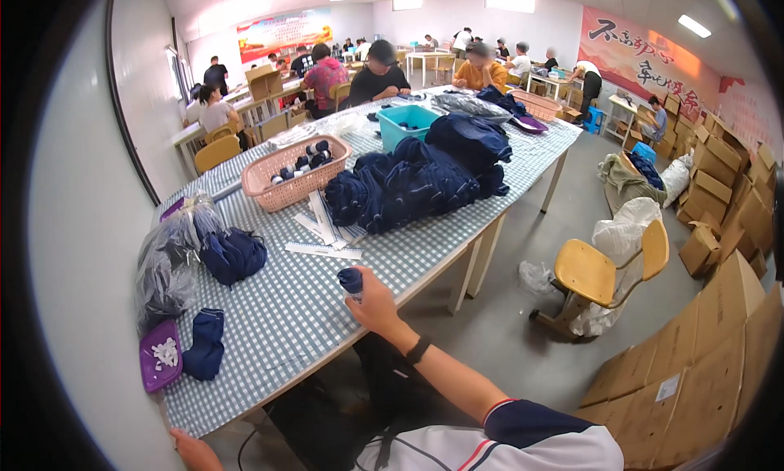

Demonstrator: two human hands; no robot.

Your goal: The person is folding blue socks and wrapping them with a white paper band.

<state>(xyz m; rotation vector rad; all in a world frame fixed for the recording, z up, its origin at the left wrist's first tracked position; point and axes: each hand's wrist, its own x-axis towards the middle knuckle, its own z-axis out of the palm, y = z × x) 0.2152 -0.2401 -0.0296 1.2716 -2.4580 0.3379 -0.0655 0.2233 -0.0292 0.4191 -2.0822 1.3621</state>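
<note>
My right hand [377, 306] is closed around a small roll of navy cloth [351, 281] with a pale band, held upright above the near edge of the table. At the table's near left corner is my left hand [194, 452], partly cut off by the picture's edge, its fingers mostly hidden. Closest to it are a purple tray [148, 365] of small white pieces and a folded navy cloth piece [204, 345]. Beyond my right hand lie several white rulers [323, 251] and a large heap of navy cloth pieces [408, 181].
A pink basket [286, 195] holds similar rolls; a turquoise bin [394, 130] stands behind it. Clear plastic bags [167, 263] and more navy cloth [233, 255] lie left. On the right are a wooden chair [585, 273] and cardboard boxes [682, 340]. People sit across the table.
</note>
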